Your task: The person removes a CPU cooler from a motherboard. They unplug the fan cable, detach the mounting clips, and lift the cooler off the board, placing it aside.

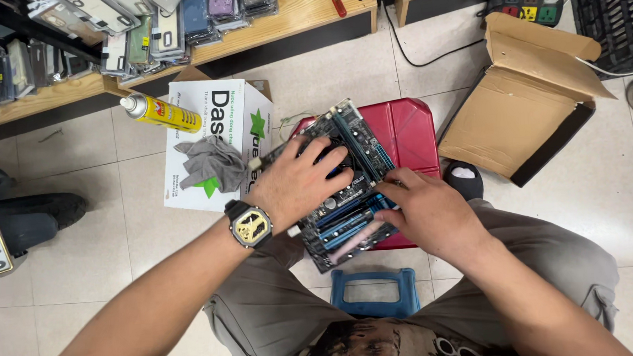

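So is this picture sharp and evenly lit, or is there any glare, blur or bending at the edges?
Head view: light is even and soft, with faint shadows under the left hand and right hand. The circuit board and yellow spray can look sharp. The floor tiles show a mild sheen, no harsh glare. The wooden shelf edge bows slightly, hinting at wide-angle distortion.

Glossy red plastic stool (408,130), matt cardboard box (523,108)
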